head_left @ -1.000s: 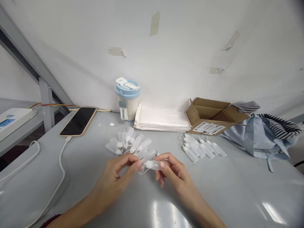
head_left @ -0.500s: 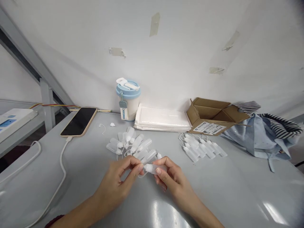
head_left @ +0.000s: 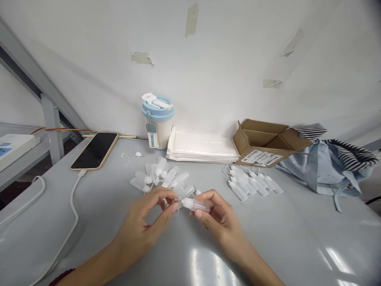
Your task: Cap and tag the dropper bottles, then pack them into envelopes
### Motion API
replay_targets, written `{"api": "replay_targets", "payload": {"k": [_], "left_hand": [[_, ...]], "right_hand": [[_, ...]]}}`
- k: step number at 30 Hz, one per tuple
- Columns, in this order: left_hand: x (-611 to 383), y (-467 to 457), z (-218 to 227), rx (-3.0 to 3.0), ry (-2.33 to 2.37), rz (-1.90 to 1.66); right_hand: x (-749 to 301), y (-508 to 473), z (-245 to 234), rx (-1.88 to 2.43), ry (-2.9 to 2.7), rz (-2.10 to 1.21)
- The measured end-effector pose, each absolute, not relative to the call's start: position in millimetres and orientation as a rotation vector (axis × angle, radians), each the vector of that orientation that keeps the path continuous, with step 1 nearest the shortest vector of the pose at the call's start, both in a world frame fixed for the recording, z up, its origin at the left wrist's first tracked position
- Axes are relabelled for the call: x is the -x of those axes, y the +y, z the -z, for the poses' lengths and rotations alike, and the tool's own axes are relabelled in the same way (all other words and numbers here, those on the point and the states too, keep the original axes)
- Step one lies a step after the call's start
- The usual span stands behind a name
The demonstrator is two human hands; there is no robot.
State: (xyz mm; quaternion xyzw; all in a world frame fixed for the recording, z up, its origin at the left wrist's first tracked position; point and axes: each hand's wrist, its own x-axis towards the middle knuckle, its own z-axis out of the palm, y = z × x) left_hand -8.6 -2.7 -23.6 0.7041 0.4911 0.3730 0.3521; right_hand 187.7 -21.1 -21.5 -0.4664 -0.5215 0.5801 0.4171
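Observation:
A small translucent squeeze bottle with a white neck point(head_left: 199, 205) lies level between the fingers of my right hand point(head_left: 218, 216), which is closed on its body. The neck points left, toward my left hand point(head_left: 145, 222). The thumb and fingertips of that hand are curled close together at the bottle's tip; what they pinch there is too small to make out. A thin white loop point(head_left: 177, 211) hangs just below them. Behind my hands lies a loose heap of similar bottles point(head_left: 169, 176). More bottles point(head_left: 253, 180) lie side by side to the right.
A phone point(head_left: 95, 151) on a white cable point(head_left: 74, 210) lies at left. Along the wall stand a blue-lidded cup point(head_left: 162, 127), a stack of white padded envelopes point(head_left: 202, 147), an open cardboard box point(head_left: 263, 145) and a blue bag point(head_left: 324, 171). A small white piece point(head_left: 138, 154) lies before the cup.
My left thumb and forefinger have parted slightly at the bottle's tip. The bottle, still in my right hand, shows more of its body. The camera view has shifted a little.

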Motion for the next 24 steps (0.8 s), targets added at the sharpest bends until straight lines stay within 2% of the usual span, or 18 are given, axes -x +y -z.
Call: {"api": "replay_targets", "payload": {"k": [6, 13, 16, 24], "left_hand": [[8.8, -3.5, 22.4, -1.776, 1.326, -0.979], [9.0, -1.6, 20.0, -1.546, 1.42, -0.942], [7.9, -2.2, 19.8, -1.53, 1.412, -0.927], [6.6, -4.0, 20.1, -1.525, 1.429, -0.929]], "right_hand": [[-189.8, -21.4, 21.2, 1.216, -1.33, -1.354], [-209.3, -4.5, 26.2, 1.72, -1.511, -0.714], [-215.3, -0.4, 30.3, 1.927, -1.708, -0.543], [-212.1, -1.9, 31.6, 1.968, -1.942, -0.684]]}}
